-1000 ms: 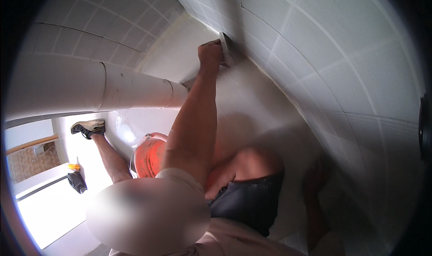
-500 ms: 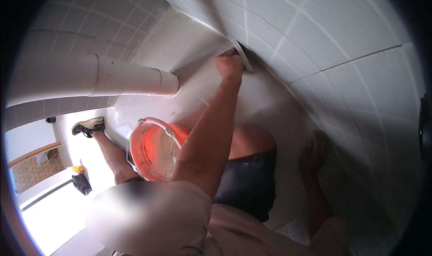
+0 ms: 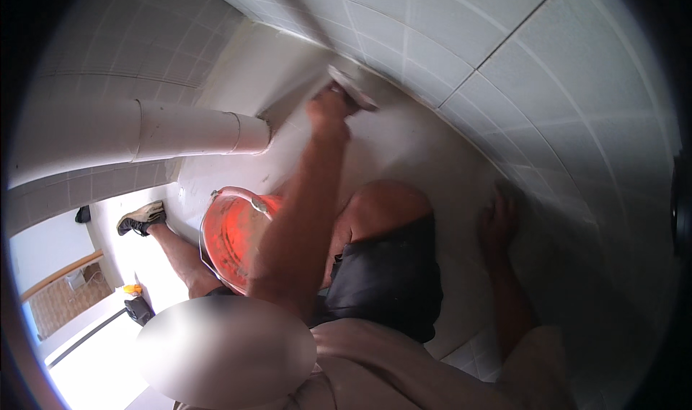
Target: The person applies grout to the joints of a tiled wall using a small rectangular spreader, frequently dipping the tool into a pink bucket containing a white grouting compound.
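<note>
My left hand (image 3: 330, 106) reaches forward, closed around a flat trowel (image 3: 352, 90) with a pale blade. The blade is tilted just above the smooth grey floor (image 3: 404, 139), close to where it meets the tiled wall; whether it touches is blurred. Beneath my left forearm stands an orange bucket (image 3: 222, 240) with a wire handle and smeared inner walls, partly hidden by the arm. At the right, my right hand (image 3: 499, 221) lies in shadow near the foot of the wall, holding nothing, fingers apart. It seems to lean on the floor.
A thick white pipe (image 3: 187, 127) crosses from the left and ends at the floor. Pale tiled wall (image 3: 447, 42) runs along the right side. My bent right knee (image 3: 389, 208) is beside the bucket; my left shoe (image 3: 142, 219) is at the left. A dark bag (image 3: 138, 310) lies beyond.
My left hand and the trowel have moved left, away from the wall's edge, and the blade has turned flatter. The view has shifted slightly. My right hand stays in about the same place.
</note>
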`<state>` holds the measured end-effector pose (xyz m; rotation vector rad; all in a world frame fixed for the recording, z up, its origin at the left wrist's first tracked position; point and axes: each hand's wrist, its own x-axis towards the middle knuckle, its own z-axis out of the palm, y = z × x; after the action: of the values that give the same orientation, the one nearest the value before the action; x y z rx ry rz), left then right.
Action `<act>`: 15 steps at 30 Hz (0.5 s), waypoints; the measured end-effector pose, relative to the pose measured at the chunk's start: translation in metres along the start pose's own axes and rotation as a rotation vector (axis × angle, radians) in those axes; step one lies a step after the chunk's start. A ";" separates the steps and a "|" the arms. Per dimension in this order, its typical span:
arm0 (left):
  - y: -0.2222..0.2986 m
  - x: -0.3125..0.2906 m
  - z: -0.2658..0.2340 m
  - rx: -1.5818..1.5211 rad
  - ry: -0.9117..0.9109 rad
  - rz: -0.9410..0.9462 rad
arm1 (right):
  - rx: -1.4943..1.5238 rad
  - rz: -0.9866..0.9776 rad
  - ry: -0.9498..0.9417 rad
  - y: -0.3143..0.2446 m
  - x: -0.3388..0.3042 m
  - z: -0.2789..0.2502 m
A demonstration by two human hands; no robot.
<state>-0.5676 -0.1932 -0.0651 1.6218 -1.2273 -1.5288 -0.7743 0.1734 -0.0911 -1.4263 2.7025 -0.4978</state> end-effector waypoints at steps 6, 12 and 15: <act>0.029 0.040 0.001 -0.204 0.040 -0.164 | 0.091 -0.010 0.016 -0.001 0.003 -0.004; 0.027 0.003 0.052 -0.234 0.047 -0.167 | 0.039 -0.038 0.089 0.008 0.000 0.002; 0.015 -0.007 0.059 -0.234 0.032 -0.131 | 0.059 -0.037 0.090 0.003 -0.001 0.003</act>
<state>-0.6276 -0.1832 -0.0590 1.5903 -0.9024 -1.6519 -0.7754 0.1754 -0.0946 -1.4763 2.7084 -0.6536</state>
